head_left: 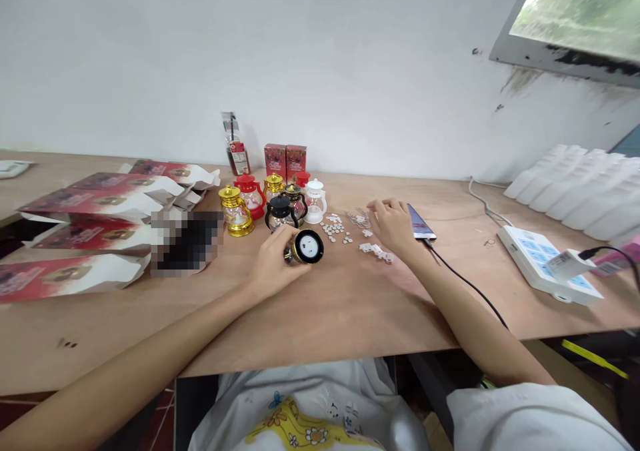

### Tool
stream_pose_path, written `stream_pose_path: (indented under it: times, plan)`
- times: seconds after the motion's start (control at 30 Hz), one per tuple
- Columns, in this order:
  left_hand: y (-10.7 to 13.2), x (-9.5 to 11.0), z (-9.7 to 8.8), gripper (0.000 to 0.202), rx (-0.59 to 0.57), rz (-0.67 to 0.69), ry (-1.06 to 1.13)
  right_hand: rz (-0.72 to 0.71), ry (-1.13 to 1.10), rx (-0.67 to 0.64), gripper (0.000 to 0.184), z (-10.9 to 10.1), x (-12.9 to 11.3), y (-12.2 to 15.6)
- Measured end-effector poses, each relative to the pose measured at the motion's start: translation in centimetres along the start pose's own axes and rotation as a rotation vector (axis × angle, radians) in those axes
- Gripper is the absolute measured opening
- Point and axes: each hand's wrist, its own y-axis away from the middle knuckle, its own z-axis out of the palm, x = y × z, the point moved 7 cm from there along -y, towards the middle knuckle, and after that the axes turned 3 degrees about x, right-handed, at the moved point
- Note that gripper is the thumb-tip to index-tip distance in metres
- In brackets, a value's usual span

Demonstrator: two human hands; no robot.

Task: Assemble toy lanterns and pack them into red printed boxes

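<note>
1. At the table (350, 317), my left hand (271, 255) is closed around a small lantern (309, 247), its base turned toward me.
2. Well apart, my right hand (393, 227) is beside the phone (423, 227), near white pieces (377, 253); I cannot tell whether it holds anything.
3. Other lanterns (280, 207) stand beyond my left hand.

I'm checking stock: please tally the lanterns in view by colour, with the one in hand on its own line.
Gold lanterns: 2
Red lanterns: 2, one mostly hidden
White lantern: 1
Black lantern: 1
Dark bronze lantern: 1
Held lantern, in the left hand: 1
Total: 8
</note>
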Motion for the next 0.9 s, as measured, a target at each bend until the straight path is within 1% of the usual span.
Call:
stream_pose_path:
  times: [0.07,0.13,0.27,0.4,0.57,0.73,0.8,0.9]
  plan:
    - [0.0,0.2,0.0,0.028,-0.005,0.014,-0.004,0.078,0.092,-0.214,0.024,2.4,2.4,-0.1]
    - [0.0,0.4,0.0,0.026,-0.011,0.016,-0.007,0.090,0.122,-0.302,0.024,3.8,3.6,0.1]
    - [-0.1,0.5,0.1,0.025,-0.022,0.010,-0.009,0.077,0.135,-0.342,0.028,5.0,4.2,0.4]
    - [-0.1,0.5,0.1,0.027,-0.022,0.015,-0.016,0.061,0.139,-0.358,0.031,5.3,4.1,0.4]
    - [-0.1,0.5,0.0,0.027,-0.018,0.015,-0.017,0.056,0.127,-0.326,0.031,5.1,3.9,0.2]
    - [-0.1,0.6,0.0,0.026,-0.019,0.012,-0.015,0.120,0.108,-0.254,0.031,4.3,4.5,0.0]
    - [-0.1,0.6,0.0,0.027,-0.016,0.019,-0.017,0.185,0.057,-0.191,0.032,3.8,5.1,-0.1]
    - [-0.1,0.6,0.0,0.027,-0.008,0.032,-0.008,0.366,-0.218,-0.017,0.031,2.8,6.6,-0.1]
